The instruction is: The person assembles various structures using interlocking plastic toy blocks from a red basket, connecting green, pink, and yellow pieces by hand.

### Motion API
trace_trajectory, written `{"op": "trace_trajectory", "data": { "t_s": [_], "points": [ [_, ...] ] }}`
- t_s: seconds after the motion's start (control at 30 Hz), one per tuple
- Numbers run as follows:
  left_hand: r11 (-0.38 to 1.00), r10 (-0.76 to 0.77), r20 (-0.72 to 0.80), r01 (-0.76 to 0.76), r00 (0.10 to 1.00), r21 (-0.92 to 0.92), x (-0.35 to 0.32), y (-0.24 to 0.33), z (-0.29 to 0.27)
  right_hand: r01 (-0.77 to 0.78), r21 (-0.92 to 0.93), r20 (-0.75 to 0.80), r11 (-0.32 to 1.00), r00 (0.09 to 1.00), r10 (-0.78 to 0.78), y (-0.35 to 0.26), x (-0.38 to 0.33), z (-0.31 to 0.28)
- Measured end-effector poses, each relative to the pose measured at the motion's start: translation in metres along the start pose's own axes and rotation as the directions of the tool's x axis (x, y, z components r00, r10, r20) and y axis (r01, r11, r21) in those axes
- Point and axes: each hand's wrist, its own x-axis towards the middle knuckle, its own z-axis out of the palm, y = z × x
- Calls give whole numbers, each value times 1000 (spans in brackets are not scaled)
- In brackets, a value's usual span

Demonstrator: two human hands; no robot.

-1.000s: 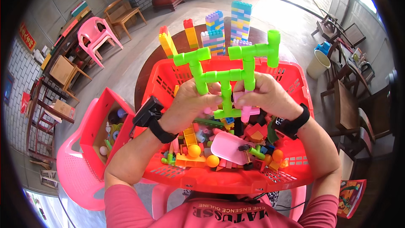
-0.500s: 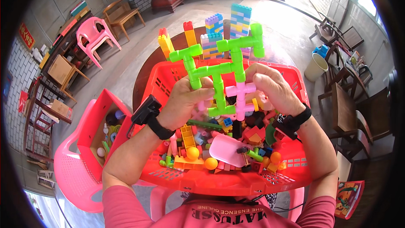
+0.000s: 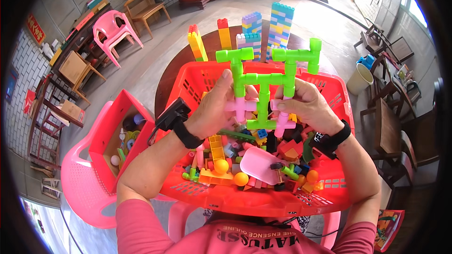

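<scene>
Above the basket is a toy pipe structure (image 3: 264, 79) of bright green tubes and joints, with pink pipe pieces on its lower left and lower right. My left hand (image 3: 214, 110) is closed around its left side by the left pink pipe joint (image 3: 240, 106), thumb pointing up and fingertips partly hidden behind it. My right hand (image 3: 310, 108) pinches the right side, where a green tube meets the right pink pipe joint (image 3: 283, 121). Below them, the red basket (image 3: 254, 208) is filled with mixed toy pieces and a small pink tray (image 3: 259, 167).
Toy-brick towers, including a tall blue one (image 3: 279, 28) and an orange-red one (image 3: 197, 44), stand on the round table (image 3: 176, 73) behind the basket. At left, a red box (image 3: 103, 153) holds toys on a pink chair (image 3: 77, 197). A pale bin (image 3: 360, 77) stands at right.
The view has shifted slightly, and the structure appears farther right and lower. My left thumb now points up beside the left pink joint; my right hand has moved lower, onto the right pink joint.
</scene>
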Motion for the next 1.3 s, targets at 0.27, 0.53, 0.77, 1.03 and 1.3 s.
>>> {"op": "trace_trajectory", "data": {
  "t_s": [0.27,0.53,0.77,1.03,1.3],
  "points": [
    [996,-68,-40,66,997,-66,1,4,6,-32,68,8,997,999,32,1,0,0],
    [959,3,81,-26,997,284,3,1,4,20,34,-35,999,999,-19,4,1,3],
    [926,97,16,-96,995,366,0,-4,9,-15,-65,-44,998,999,12,0,-2,4],
    [898,148,-2,-133,989,420,-6,1,15,68,-206,-69,976,994,-84,-2,-4,10],
    [854,202,0,-176,979,489,-14,9,18,120,-248,-21,961,991,-129,-2,-10,16]
  ]
}}
